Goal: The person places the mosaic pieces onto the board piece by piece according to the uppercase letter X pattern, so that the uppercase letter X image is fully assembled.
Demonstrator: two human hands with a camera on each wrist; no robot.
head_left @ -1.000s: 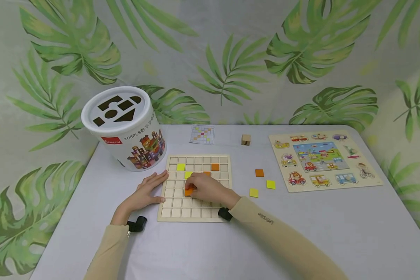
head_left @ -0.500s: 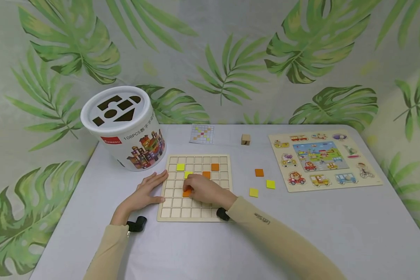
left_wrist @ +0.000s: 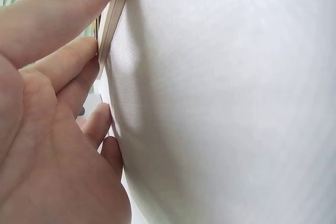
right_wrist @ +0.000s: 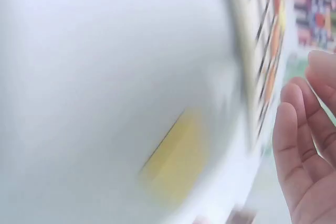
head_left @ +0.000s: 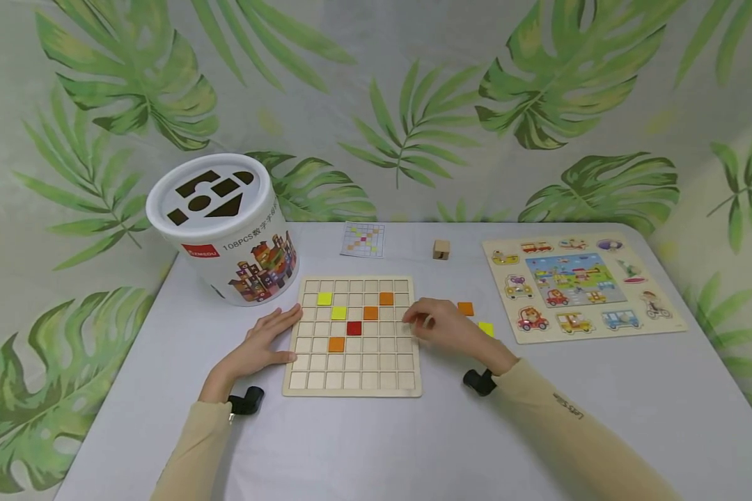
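My left hand (head_left: 258,346) touches the left edge of the wooden grid board (head_left: 351,388) with its fingers spread. In the left wrist view, the fingers (left_wrist: 79,59) meet the board's side. Off the board's right edge hovers my right hand (head_left: 451,330), loosely bent and holding nothing. On the grid lie a red tile (head_left: 354,328), two yellow tiles (head_left: 324,298) up and left of it, and orange tiles (head_left: 336,344) to its lower left and upper right. A loose yellow tile (right_wrist: 178,161) shows in the right wrist view; in the head view the right hand hides it.
Right of the board lie a loose orange tile (head_left: 466,308) and a lime tile (head_left: 486,328), partly covered. A pattern card (head_left: 362,240), a small wooden block (head_left: 441,250) and a vehicle puzzle (head_left: 583,288) stand farther back. The white bucket (head_left: 222,236) is at back left.
My right hand has let go of the orange tile in the grid and moved right, past the board's edge. The red tile is now uncovered. The left hand has stayed put.
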